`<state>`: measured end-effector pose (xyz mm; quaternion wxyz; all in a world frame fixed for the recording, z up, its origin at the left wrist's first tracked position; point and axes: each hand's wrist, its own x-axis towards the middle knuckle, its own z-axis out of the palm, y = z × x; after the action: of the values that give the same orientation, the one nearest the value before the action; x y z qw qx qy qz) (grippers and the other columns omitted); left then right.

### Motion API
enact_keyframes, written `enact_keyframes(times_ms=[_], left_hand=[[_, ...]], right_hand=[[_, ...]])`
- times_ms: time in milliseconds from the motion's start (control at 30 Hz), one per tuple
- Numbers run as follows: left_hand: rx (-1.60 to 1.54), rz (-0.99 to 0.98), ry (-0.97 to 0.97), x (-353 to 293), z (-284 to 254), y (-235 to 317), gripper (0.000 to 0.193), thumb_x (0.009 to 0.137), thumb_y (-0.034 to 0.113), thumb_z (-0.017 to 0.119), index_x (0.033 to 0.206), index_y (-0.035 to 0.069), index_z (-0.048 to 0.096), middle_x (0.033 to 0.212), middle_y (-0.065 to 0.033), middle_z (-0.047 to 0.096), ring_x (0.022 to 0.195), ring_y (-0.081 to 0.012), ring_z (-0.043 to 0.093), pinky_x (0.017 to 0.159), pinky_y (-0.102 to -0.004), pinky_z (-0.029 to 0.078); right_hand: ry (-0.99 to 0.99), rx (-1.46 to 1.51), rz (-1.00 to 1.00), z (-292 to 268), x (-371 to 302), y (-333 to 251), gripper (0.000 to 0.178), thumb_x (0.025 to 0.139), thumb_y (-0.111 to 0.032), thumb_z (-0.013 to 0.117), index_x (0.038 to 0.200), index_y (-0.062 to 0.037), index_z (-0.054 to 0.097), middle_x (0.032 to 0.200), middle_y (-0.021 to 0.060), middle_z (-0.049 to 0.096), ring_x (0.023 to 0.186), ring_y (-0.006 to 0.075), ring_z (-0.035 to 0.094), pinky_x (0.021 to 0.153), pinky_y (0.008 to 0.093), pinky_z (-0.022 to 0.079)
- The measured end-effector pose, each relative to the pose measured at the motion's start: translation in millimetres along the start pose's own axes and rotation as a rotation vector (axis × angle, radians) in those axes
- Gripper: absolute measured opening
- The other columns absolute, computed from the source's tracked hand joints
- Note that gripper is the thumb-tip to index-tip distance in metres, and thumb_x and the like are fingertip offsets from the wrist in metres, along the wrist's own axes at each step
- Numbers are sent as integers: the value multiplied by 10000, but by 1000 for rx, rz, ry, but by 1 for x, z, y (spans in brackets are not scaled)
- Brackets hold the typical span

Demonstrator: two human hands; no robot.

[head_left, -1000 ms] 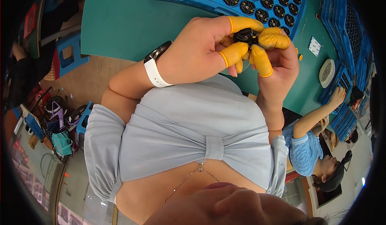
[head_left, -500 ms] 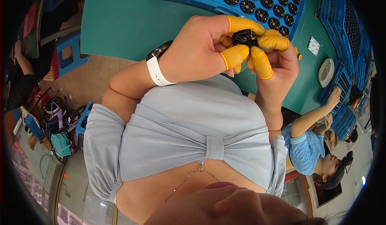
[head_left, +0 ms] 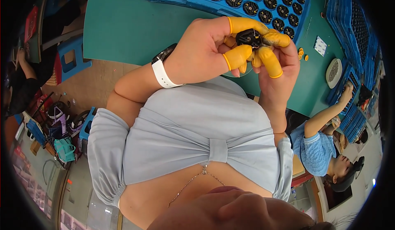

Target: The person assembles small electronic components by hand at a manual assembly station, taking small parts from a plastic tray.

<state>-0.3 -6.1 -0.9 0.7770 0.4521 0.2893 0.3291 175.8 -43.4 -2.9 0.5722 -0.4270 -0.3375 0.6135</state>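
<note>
A small round black part (head_left: 248, 38) with a ribbed, hollowed face is held up over the near edge of the table. My left hand (head_left: 210, 45) grips it from the left between thumb and fingers, which wear yellow finger cots. At its right side, my right hand (head_left: 282, 57) pinches the edge with fingertips in yellow cots too. Those fingertips cover the right edge, so anything finer between them cannot be made out. Just beyond my hands lies a blue tray (head_left: 181, 1) with several similar black round parts in its holes.
Right of my hands on the green table (head_left: 123, 28) are loose yellow finger cots (head_left: 301, 52), a small white printed card (head_left: 320, 45) and an oval dish (head_left: 333, 73) of tiny grey pieces. Blue trays (head_left: 345, 24) are stacked at the far right. A co-worker (head_left: 314, 147) reaches to a tray there.
Both hands stay closed round the black part, with only a slight shift of the fingers. The whole view has shifted a little. The co-worker's hand has moved slightly over the tray.
</note>
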Motion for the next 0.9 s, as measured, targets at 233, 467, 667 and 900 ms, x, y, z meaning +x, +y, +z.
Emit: enact_keyframes(times_ms=[233,467,667,900], left_hand=[[118,25,57,4,0,-4,386,888,40,545,1267,15,474,1021,-83,606,752,-111,598,605,-219,523],[31,38,73,7,-8,-8,379,878,6,543,1247,16,460,1032,-106,602,776,-140,622,587,-228,534],[-82,2,103,7,-13,-9,458,834,-2,616,1246,29,420,1018,-123,623,777,-160,651,591,-231,539],[-41,156,174,7,-16,-23,504,738,-3,732,1135,39,424,983,-103,641,870,-140,636,681,-245,543]], right_hand=[[-17,-168,-151,3,5,11,277,793,66,641,1049,32,539,1014,69,578,811,100,574,675,219,488],[30,-191,-5,-12,11,-2,313,774,27,664,1067,18,552,892,67,596,735,116,586,610,222,477],[-332,-1392,-66,-27,-1,29,229,774,-154,705,963,-53,623,871,91,586,692,208,618,554,302,484],[-445,-1481,-76,-29,2,43,269,722,-159,730,956,-69,632,944,113,597,742,299,628,598,366,507]])
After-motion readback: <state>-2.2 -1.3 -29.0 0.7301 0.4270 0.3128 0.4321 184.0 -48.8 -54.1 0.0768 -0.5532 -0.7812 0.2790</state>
